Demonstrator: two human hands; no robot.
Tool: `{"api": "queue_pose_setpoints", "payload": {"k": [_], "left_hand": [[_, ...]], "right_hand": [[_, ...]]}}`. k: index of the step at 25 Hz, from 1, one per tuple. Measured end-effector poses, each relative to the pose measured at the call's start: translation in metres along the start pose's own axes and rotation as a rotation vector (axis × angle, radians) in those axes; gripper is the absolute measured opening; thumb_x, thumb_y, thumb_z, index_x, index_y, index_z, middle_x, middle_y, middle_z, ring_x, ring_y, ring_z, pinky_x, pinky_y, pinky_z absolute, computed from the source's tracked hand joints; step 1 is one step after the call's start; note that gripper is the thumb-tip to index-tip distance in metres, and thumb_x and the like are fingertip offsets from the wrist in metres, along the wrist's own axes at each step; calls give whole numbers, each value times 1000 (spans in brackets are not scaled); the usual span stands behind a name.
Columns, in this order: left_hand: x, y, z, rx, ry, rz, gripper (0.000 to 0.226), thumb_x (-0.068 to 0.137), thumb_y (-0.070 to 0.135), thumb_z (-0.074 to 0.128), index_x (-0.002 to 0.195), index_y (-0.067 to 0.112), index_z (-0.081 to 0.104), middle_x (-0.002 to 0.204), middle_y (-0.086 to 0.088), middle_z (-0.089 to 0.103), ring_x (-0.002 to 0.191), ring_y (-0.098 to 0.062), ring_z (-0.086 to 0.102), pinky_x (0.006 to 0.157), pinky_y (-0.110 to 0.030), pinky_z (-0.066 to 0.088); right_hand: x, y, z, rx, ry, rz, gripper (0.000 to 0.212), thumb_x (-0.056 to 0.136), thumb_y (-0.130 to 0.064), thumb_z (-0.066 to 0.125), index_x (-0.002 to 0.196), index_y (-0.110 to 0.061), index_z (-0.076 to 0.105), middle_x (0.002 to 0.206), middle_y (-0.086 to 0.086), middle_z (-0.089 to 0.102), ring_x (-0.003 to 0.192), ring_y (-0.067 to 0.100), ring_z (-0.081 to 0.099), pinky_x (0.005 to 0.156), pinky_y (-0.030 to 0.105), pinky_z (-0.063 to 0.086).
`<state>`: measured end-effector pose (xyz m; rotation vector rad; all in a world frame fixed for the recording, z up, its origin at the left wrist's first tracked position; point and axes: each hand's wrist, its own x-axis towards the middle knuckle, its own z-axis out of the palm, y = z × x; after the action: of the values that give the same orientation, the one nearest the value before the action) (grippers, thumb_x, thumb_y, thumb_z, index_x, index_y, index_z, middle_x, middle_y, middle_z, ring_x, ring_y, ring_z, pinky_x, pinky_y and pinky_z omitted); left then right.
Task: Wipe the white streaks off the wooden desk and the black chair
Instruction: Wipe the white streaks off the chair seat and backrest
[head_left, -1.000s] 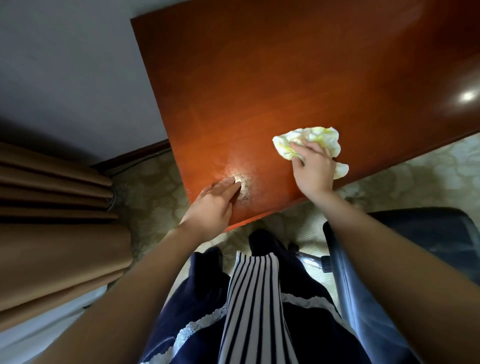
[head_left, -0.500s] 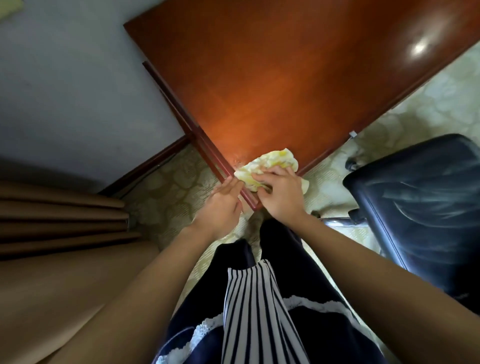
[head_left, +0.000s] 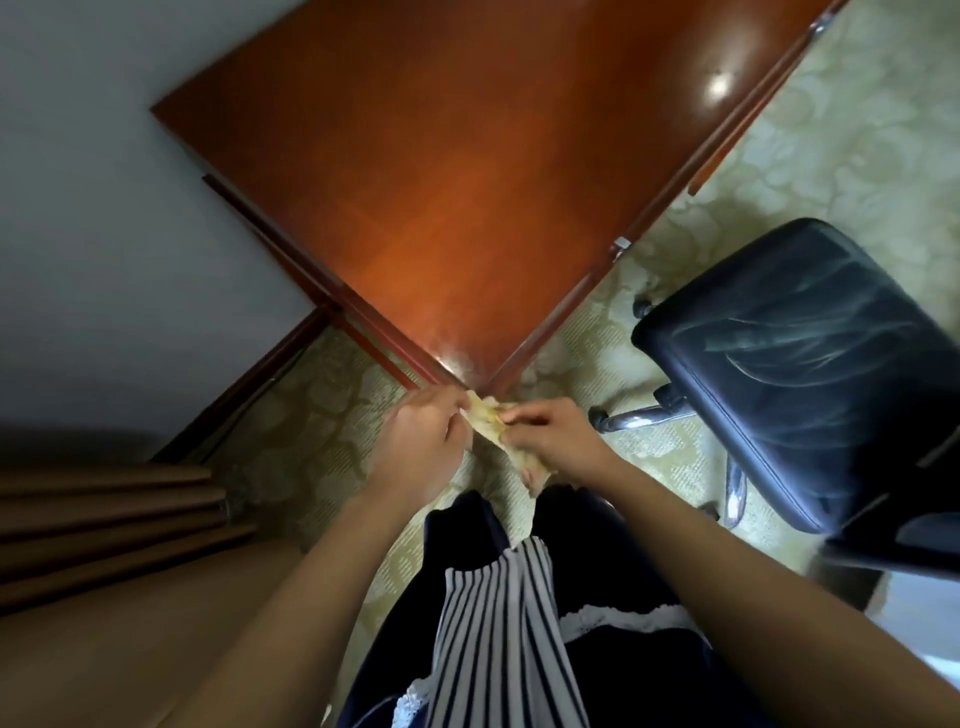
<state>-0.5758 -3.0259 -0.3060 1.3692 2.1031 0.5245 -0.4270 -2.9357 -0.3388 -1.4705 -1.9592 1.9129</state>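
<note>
The reddish wooden desk (head_left: 467, 171) fills the upper middle, its near corner pointing at me with faint white smears by that corner. A yellow-and-white cloth (head_left: 491, 423) hangs just off the corner, held between both hands. My left hand (head_left: 415, 449) pinches its left end and my right hand (head_left: 550, 439) grips its right side. The black chair (head_left: 810, 364) stands at the right, its seat marked with white streaks.
A grey wall (head_left: 104, 208) runs along the left behind the desk. Brown curtain folds (head_left: 104, 514) hang at the lower left. Patterned pale carpet (head_left: 857, 130) covers the floor. The chair's chrome base (head_left: 649, 415) sits close to my right hand.
The cloth has come off the desk top and is now held by both hands just beyond the corner. The view has swung, bringing more of the chair into sight.
</note>
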Motion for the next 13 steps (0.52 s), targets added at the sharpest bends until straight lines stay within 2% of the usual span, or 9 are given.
{"api": "queue_pose_setpoints", "payload": {"k": [2,4,6,8,9,13], "left_hand": [[5,14,5,56,-63,105,30,94,10,49,121,14,61,119,-2,63,111,-19,54,97,-35,43],[14,36,14,107,-119,169,33,96,12,48,128,16,57,124,1,61,116,-17,53,101,-35,42],[22,62,25,130,-157,205,35,97,14,46,130,18,55,129,4,58,121,-15,49,103,-31,38],[34,97,46,146,-210,273,35,97,14,46,131,17,55,132,4,57,124,-15,46,103,-29,35],[39,112,57,142,-231,308,34,97,14,46,130,17,55,132,3,57,124,-15,47,103,-28,35],[60,186,118,108,-339,401,35,97,15,46,130,17,55,130,3,57,122,-16,49,103,-32,38]], "right_hand": [[-16,24,-20,242,93,120,18,81,-8,67,95,-17,73,84,-5,67,75,8,59,74,21,45],[-32,48,-48,480,231,208,23,83,-7,65,105,-8,70,88,2,68,78,13,61,79,27,47],[-47,66,-76,795,310,233,24,87,-8,58,108,-3,67,86,11,66,71,17,62,70,30,52],[-71,82,-112,1103,396,216,20,91,-12,51,104,-3,64,77,10,66,62,16,63,55,26,52],[-80,89,-128,1219,431,208,21,92,-14,48,104,-4,62,77,8,66,62,16,63,54,25,52],[-127,134,-193,1534,585,193,22,93,-20,46,104,-7,61,91,5,67,84,18,63,75,29,53]]}}
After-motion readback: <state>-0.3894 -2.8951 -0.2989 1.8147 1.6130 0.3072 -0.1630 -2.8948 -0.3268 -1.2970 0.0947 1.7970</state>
